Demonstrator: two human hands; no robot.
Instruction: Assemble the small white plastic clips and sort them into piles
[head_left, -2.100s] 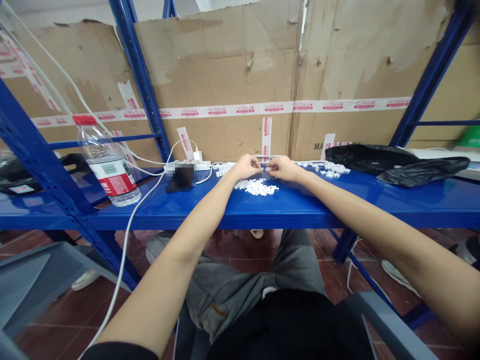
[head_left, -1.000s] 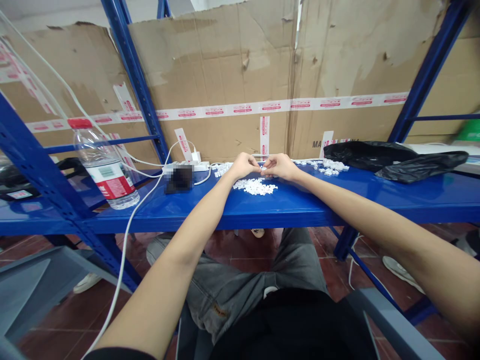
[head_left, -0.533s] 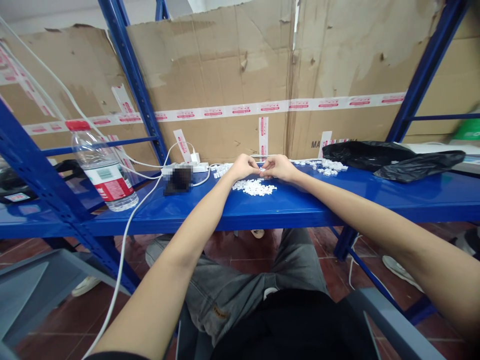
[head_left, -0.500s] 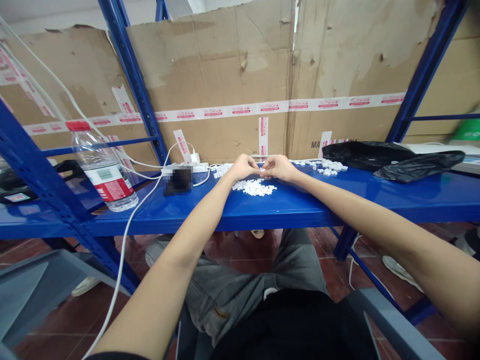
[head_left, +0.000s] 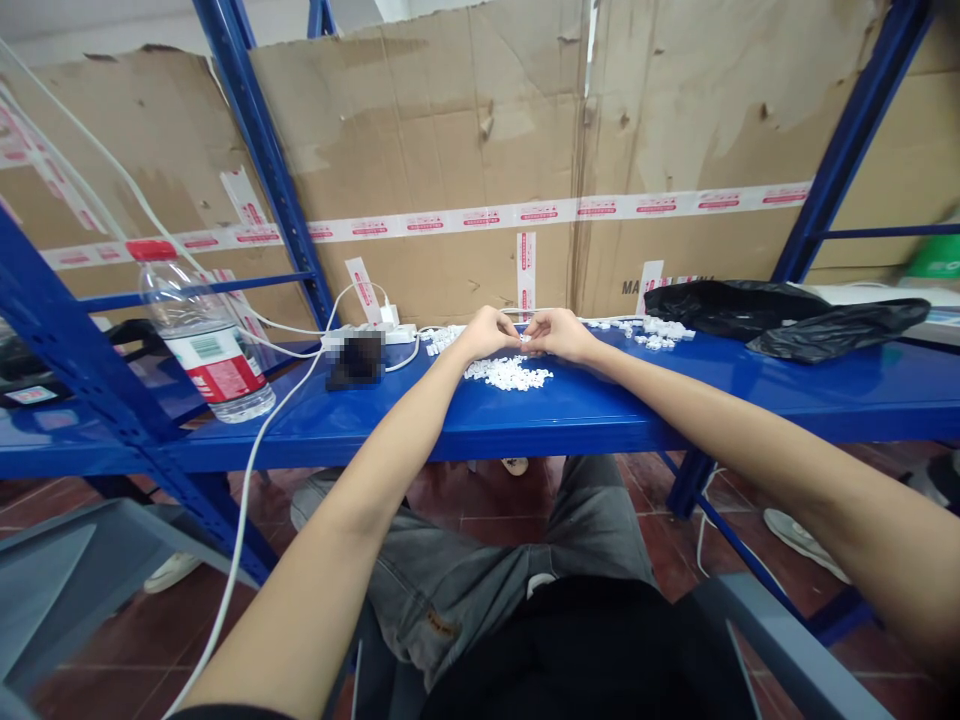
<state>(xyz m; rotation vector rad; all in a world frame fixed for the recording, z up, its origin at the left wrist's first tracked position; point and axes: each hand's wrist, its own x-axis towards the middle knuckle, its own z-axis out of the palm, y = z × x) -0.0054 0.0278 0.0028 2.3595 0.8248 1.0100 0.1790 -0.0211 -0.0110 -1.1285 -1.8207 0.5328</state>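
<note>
Between the fingertips of both hands is a small white piece [head_left: 524, 340], too small to make out in detail. My left hand [head_left: 490, 334] pinches it from the left, and my right hand [head_left: 559, 334] pinches it from the right. Just below the hands, a pile of small white pieces [head_left: 511, 374] lies on the blue table [head_left: 375, 425]. More white pieces [head_left: 444, 340] are behind my left wrist. Another scattered group of white pieces [head_left: 660, 334] lies to the right of my right hand.
At the left stands a water bottle [head_left: 217, 365] with a red cap. A pixelated dark object [head_left: 355, 361] is beside a white power strip [head_left: 401, 333] with cables. A black plastic bag [head_left: 832, 325] lies at the right. Cardboard [head_left: 450, 130] rises behind the table.
</note>
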